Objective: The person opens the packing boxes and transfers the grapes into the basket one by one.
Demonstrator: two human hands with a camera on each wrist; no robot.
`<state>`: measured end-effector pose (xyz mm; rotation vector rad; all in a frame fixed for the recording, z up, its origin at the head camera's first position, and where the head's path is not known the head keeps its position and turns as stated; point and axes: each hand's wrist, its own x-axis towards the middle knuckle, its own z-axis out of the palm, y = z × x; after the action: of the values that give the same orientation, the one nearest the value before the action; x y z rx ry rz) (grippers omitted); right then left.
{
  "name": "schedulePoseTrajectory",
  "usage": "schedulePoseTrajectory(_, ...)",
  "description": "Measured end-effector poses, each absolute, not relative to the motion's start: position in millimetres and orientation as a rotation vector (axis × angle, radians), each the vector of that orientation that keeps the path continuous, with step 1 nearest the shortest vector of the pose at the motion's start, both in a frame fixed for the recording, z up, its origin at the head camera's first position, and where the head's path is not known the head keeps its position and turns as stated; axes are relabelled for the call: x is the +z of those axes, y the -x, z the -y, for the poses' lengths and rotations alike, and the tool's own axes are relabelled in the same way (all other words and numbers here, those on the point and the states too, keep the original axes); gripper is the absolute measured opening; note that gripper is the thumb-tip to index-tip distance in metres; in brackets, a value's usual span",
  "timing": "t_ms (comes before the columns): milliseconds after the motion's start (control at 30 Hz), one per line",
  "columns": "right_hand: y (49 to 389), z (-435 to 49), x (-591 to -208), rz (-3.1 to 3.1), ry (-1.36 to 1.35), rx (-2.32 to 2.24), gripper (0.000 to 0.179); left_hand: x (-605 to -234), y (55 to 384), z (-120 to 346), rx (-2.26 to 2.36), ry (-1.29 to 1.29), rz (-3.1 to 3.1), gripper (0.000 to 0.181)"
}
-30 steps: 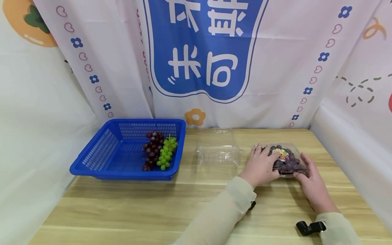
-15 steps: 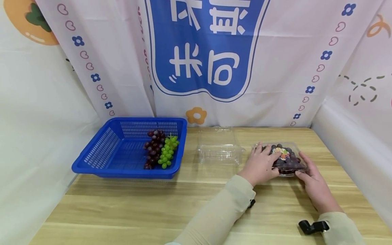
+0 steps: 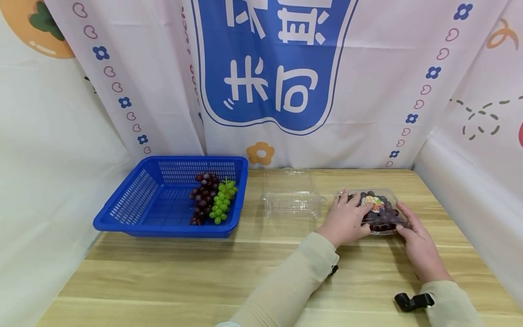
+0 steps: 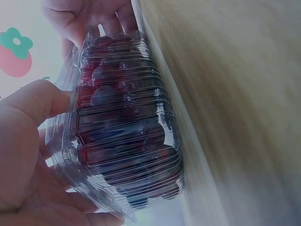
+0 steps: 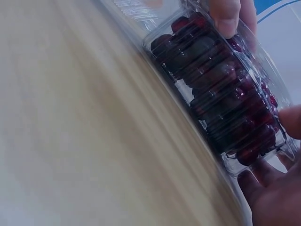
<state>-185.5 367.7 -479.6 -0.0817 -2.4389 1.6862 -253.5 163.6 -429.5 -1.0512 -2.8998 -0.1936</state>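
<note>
At the right of the table sits a closed clear plastic clamshell box point(image 3: 384, 217) of dark grapes, with a colourful sticker point(image 3: 373, 204) on its lid. My left hand point(image 3: 345, 220) lies over the left part of the lid, fingers spread, thumb at the front rim. My right hand point(image 3: 421, 245) grips the right front corner, its thumb on the rim and its fingers round the end. In the left wrist view the ribbed front wall shows the grapes point(image 4: 120, 103) inside. From the right wrist, the right fingers point(image 5: 277, 188) touch the box's lower end.
An open, clear, empty clamshell box point(image 3: 292, 206) stands left of my hands. Farther left, a blue plastic basket point(image 3: 122, 213) holds a dark red grape bunch point(image 3: 203, 197) and a green one point(image 3: 222, 203). A printed cloth point(image 3: 367, 100) hangs behind the wooden table point(image 3: 184, 277).
My right hand has shifted slightly at the box's right front corner, its thumb a little higher. The left hand keeps its place on the lid.
</note>
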Motion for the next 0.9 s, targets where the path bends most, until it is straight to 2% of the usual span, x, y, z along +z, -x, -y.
schedulePoseTrajectory(567,188,-358,-475,2.41,0.23,1.573,0.056,-429,255,-157,-0.336,1.038,2.899,0.061)
schedulePoseTrajectory(900,189,-361,-480,2.426,0.204,1.605,0.061,-432,257,-150,-0.344,1.08,2.831,0.069)
